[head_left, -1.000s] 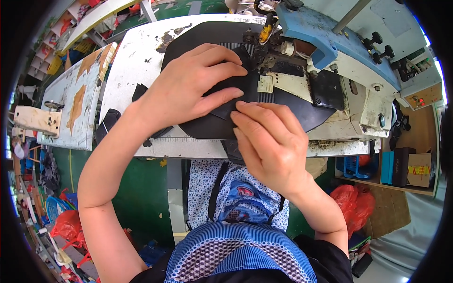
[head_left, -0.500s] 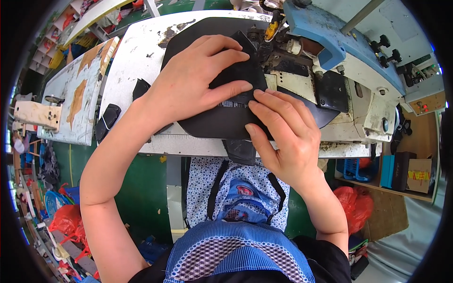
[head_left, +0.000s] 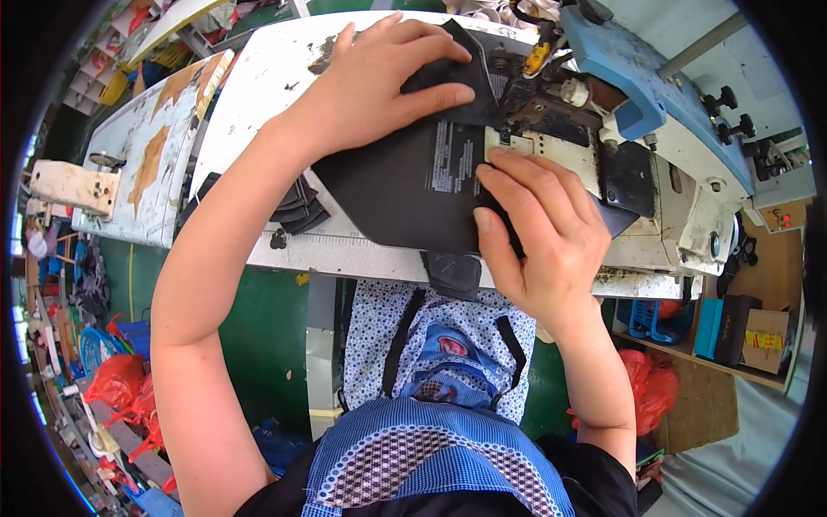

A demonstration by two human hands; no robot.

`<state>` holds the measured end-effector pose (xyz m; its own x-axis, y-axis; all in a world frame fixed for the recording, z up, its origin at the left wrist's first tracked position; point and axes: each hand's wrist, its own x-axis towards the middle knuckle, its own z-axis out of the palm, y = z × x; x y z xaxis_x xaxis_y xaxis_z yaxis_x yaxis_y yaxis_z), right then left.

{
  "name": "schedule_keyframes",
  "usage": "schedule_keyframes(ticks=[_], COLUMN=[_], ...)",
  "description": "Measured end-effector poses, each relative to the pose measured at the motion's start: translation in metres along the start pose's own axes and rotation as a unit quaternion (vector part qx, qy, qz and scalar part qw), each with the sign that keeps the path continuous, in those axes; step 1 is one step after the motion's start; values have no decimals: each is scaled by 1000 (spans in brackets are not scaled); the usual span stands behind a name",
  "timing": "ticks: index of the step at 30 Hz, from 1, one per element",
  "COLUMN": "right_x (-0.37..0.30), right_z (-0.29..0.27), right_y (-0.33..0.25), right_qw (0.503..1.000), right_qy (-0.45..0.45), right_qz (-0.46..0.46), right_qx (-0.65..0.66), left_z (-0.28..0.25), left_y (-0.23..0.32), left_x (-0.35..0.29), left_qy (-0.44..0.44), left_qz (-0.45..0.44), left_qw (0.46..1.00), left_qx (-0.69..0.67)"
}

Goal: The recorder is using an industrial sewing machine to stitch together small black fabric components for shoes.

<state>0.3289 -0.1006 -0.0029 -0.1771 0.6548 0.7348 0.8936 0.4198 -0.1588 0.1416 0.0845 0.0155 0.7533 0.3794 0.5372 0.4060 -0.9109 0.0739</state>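
A large black sheet panel (head_left: 388,185) lies on the white sewing-machine table, its right part under the machine. A grey printed block shows on its face. My left hand (head_left: 379,82) rests across the panel's far part, fingers bent and thumb spread apart. Its index fingertip and thumb touch a smaller black piece (head_left: 476,65) lying on the panel beside the machine's needle area. My right hand (head_left: 547,228) lies on the panel's right side with fingers stretched and thumb apart, close to the metal plate. The undersides of both hands are hidden.
The blue-and-white sewing machine (head_left: 616,65) stands at the right. Black cut pieces (head_left: 301,208) lie by my left forearm, and another black piece (head_left: 452,274) hangs over the table's front edge. A second worn table (head_left: 142,164) stands at the left.
My left hand has moved away from me along with the smaller black piece, uncovering more of the printed block. My right hand stays on the panel. The view has shifted slightly.
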Motion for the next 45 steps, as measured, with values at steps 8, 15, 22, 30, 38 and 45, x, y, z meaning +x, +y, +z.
schedule_keyframes(ticks=[8,15,22,30,38,45], right_x=[-54,-115,-112,-114,-124,-121], right_z=[-37,34,33,37,38,22], right_y=[-19,-1,3,3,-10,-9], right_qw=[992,968,942,904,959,952], right_qy=[24,-168,-237,-243,-189,-181], right_qz=[-70,89,136,228,115,127], right_qx=[97,164,197,267,179,213], left_z=[-24,15,52,79,87,94], left_y=[-78,-52,88,118,126,127], left_x=[-60,-207,-185,-191,-170,-171], left_qy=[38,18,-8,-23,52,92], left_qz=[-323,-231,-10,-135,-89,-108], left_qw=[884,963,979,954,966,965], left_qx=[-336,136,-205,-266,-238,-219])
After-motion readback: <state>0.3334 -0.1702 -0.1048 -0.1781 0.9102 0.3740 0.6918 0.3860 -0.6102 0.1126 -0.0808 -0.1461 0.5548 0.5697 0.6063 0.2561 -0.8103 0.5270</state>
